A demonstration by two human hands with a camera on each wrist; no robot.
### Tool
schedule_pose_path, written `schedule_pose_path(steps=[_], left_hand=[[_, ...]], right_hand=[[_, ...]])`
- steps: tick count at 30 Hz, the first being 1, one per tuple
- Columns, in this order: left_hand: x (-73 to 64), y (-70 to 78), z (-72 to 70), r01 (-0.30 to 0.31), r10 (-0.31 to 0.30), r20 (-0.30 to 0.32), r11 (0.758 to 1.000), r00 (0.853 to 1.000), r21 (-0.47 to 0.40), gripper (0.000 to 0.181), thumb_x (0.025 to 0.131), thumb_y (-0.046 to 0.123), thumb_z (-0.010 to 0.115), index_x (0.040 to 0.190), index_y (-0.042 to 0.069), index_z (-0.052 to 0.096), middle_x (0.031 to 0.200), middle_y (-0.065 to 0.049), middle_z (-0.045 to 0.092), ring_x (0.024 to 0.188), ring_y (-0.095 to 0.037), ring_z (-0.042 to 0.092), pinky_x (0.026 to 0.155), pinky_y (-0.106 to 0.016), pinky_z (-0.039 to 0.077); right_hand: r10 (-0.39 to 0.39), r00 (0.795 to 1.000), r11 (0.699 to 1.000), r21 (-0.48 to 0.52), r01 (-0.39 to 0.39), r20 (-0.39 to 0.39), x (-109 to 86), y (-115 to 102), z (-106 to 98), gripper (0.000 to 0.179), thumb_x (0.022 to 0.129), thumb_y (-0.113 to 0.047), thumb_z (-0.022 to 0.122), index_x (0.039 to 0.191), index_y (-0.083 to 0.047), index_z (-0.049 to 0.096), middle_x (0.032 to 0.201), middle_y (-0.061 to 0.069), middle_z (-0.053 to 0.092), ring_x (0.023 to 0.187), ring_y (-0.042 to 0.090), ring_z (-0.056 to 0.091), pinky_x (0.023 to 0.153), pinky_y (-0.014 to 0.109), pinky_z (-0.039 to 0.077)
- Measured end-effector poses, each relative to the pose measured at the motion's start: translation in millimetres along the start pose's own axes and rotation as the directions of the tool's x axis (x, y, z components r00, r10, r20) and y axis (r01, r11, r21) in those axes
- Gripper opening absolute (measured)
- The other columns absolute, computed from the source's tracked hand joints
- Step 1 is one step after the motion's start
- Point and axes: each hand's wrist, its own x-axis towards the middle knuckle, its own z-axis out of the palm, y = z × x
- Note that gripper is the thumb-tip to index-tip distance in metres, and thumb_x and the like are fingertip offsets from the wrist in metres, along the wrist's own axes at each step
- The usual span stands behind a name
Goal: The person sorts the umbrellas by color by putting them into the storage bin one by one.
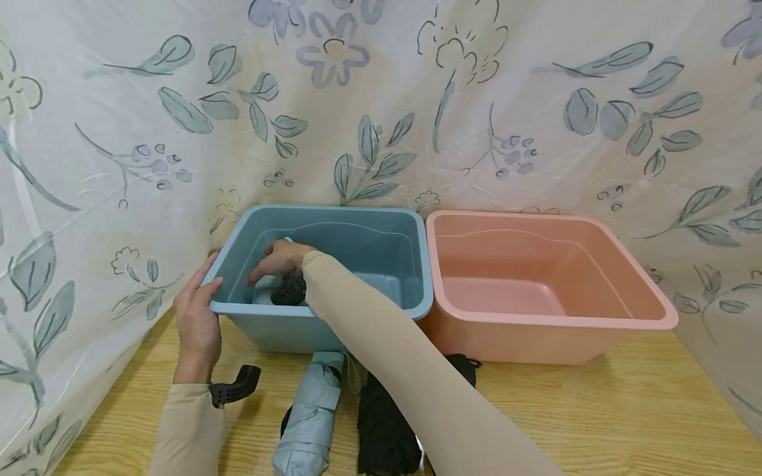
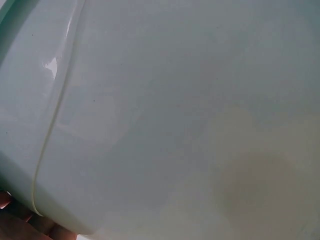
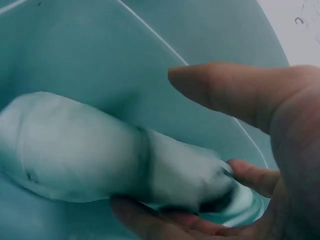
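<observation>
My left hand grips the left rim of a blue plastic bin, thumb at the front corner and fingers along the outer side. In the left wrist view, the bin wall fills most of the picture. Inside the bin is my right hand, over a pale folded umbrella that lies in its left part. The right wrist view shows the fingers along the umbrella's lower side near one end, with the thumb spread apart above it.
A pink plastic bin stands right beside the blue one. In front of the blue bin, a light blue folded umbrella and a black folded umbrella lie on the wooden table. A floral curtain hangs behind and at the sides.
</observation>
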Motion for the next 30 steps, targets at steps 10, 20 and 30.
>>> schedule_pose_path(steps=[10, 20, 30], left_hand=[[-0.5, -1.0, 4.8, 0.012, -0.012, 0.014, 1.000, 1.000, -0.009, 0.048, 0.106, 0.007, 0.036, 0.153, 0.008, 0.045, 0.159, -0.010, 0.039, 0.146, -0.021, 0.034, 0.121, -0.043, 0.021], [-1.0, -0.2, 2.2, 0.036, -0.036, 0.001, 0.998, 0.999, 0.060, 0.049, 0.106, 0.010, 0.034, 0.154, 0.011, 0.045, 0.160, -0.009, 0.037, 0.146, -0.023, 0.033, 0.121, -0.048, 0.018], [-3.7, 1.6, -1.9, 0.041, -0.041, -0.013, 0.998, 0.999, 0.054, 0.048, 0.107, 0.012, 0.034, 0.154, 0.012, 0.045, 0.160, -0.010, 0.038, 0.145, -0.021, 0.035, 0.121, -0.041, 0.020]], right_hand=[[-0.025, 0.999, 0.974, 0.224, 0.029, -0.021, -8.7, 2, -10, 0.076, 0.089, -0.023, 0.080, 0.154, -0.011, 0.042, 0.131, 0.012, 0.057, 0.104, 0.032, 0.067, 0.075, 0.035, 0.059], [-0.106, 0.994, 0.963, 0.253, 0.093, 0.036, -33.9, 4, -22, 0.075, 0.089, -0.020, 0.080, 0.154, -0.019, 0.042, 0.129, 0.008, 0.058, 0.122, 0.034, 0.060, 0.078, 0.040, 0.058], [-0.260, 0.964, 0.951, 0.186, 0.245, 0.061, -90.1, -7, -39, 0.075, 0.089, -0.023, 0.081, 0.154, -0.022, 0.043, 0.128, 0.003, 0.059, 0.104, 0.022, 0.064, 0.089, 0.041, 0.056]])
